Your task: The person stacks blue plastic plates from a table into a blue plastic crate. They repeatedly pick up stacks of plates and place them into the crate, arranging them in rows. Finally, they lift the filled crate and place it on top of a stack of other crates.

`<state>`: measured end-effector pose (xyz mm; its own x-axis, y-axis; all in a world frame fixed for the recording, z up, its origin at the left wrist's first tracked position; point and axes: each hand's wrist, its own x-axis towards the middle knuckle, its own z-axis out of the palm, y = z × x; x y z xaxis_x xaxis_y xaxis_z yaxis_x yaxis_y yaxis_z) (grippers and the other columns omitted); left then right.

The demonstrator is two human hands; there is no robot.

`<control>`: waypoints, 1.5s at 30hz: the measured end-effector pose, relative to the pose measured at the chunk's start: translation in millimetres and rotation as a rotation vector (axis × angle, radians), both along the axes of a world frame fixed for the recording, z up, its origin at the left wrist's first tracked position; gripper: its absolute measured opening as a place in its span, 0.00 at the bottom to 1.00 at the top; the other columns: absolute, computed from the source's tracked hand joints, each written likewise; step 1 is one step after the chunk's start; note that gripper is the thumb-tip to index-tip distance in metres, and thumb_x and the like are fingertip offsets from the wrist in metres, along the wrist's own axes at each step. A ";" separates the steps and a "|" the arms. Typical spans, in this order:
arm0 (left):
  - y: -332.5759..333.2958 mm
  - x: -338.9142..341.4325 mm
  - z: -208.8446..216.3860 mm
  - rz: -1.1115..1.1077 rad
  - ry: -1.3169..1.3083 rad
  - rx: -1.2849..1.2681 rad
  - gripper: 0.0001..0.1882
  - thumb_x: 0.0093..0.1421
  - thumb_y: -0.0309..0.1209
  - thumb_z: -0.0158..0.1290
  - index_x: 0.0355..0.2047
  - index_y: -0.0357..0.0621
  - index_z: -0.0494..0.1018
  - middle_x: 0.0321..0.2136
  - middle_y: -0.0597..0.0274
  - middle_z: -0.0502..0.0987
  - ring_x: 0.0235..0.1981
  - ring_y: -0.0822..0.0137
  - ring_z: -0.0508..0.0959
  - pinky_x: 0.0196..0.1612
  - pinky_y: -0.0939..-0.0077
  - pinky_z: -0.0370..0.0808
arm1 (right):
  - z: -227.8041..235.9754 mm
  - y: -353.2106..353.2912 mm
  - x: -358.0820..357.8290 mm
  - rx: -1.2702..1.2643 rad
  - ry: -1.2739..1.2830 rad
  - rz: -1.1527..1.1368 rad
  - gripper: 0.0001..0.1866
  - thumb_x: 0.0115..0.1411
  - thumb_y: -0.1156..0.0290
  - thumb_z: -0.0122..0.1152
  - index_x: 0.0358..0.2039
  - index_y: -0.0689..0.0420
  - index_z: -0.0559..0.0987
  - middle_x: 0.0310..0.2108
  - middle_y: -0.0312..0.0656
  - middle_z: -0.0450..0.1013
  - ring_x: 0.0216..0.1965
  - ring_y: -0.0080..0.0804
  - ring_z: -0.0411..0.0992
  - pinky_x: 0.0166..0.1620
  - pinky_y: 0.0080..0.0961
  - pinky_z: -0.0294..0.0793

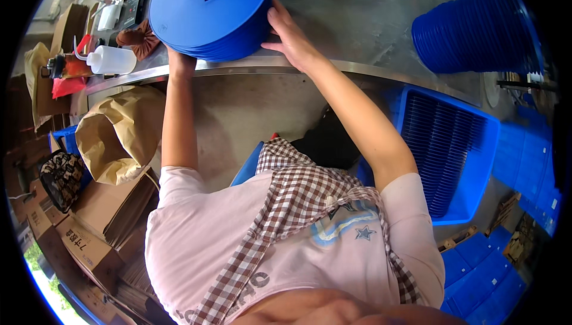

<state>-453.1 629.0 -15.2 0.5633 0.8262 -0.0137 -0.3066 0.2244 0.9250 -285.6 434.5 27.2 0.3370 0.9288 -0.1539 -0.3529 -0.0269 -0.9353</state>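
Observation:
A stack of round blue plastic discs (208, 12) rests near the front edge of a grey metal table (357, 33). My right hand (292, 36) presses against the right side of the stack, fingers spread along its rim. My left hand (182, 61) grips the stack's near-left edge from below, mostly hidden under the discs. Both forearms reach up from my body toward the stack.
A second, tilted stack of blue discs (476, 27) lies on the table at right. A blue crate (471, 164) of upright discs stands below it. A white squeeze bottle (112, 59), a brown paper bag (119, 134) and cardboard boxes (89, 247) are at left.

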 end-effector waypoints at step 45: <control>-60.2 234.3 89.2 -1.682 -0.210 -1.026 0.54 0.48 0.77 0.28 0.64 0.50 0.53 0.64 0.55 0.55 0.64 0.45 0.51 0.58 0.28 0.42 | 83.1 -192.6 118.7 -0.242 -0.227 -0.575 0.49 0.53 0.27 0.36 0.67 0.46 0.47 0.68 0.43 0.44 0.67 0.47 0.42 0.64 0.52 0.42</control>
